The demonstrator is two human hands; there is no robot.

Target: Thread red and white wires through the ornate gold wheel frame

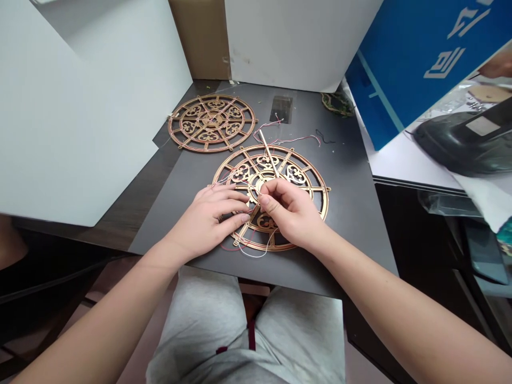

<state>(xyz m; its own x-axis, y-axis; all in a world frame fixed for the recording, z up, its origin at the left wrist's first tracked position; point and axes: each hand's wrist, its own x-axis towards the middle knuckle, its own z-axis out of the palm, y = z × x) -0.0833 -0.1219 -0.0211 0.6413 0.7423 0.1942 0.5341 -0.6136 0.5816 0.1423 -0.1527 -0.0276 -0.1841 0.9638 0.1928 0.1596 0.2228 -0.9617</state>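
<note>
Both the left hand (210,221) and right hand (290,213) sit on the nearer fretwork wheel (316,197), lower middle of the frame, red and white wires (250,249) trailing at its near edge. Left fingers (236,205) spread apart on the spokes; right fingers (264,200) pinched together at the hub, grip unclear, thin wooden rod (269,154) angling out past them. Second fretwork wheel (211,124) lies flat at upper left on the dark table (352,213), well apart.

Copper-gold filigree wheel (325,208), red and white wires (252,255), dark grey board (352,213)
</note>
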